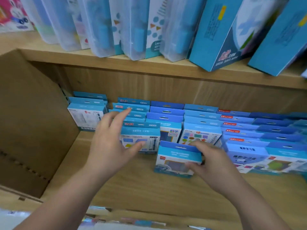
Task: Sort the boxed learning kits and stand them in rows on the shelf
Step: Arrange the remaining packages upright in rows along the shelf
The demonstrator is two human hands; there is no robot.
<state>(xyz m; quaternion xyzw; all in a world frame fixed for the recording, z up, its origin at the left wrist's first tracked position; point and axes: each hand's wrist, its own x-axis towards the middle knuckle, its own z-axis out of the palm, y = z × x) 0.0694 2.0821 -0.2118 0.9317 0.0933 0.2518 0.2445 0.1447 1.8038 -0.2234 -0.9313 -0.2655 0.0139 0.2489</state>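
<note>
Shelf unit: pale wood; a lower board (132, 188) is seen with a bare front strip, and an upper board (116, 67) runs above it.
Cardboard carton (29, 122): brown and open, set against the left end of the lower board.
Tall blue boxes (214, 35): stood on the upper board at the right, tilted to the left.
Clear plastic cases (99, 27): lined up left of the tall boxes on the same board, also leaning.
Boxed kits (201, 123): stood upright on the lower board in rows running front to back, blue hang tabs uppermost; the rows are packed side by side from the carton's edge to the right border.
Leftmost row (86, 113): set slightly apart from the others, just beside the carton.
Front kit (176, 160): a blue-and-white box stood upright on the lower board, forward of the rows – in front of the middle ones.
Right hand (214, 163): the front kit is gripped by it, fingers curled over the top tab and the thumb pressed to the front face.
Left hand (109, 146): held spread wide with straight fingers before the second row; the forefinger is raised towards a rear tab – the thumb tip lies at the face of the nearest kit (141, 135), possibly touching it, though blur hides the contact.
</note>
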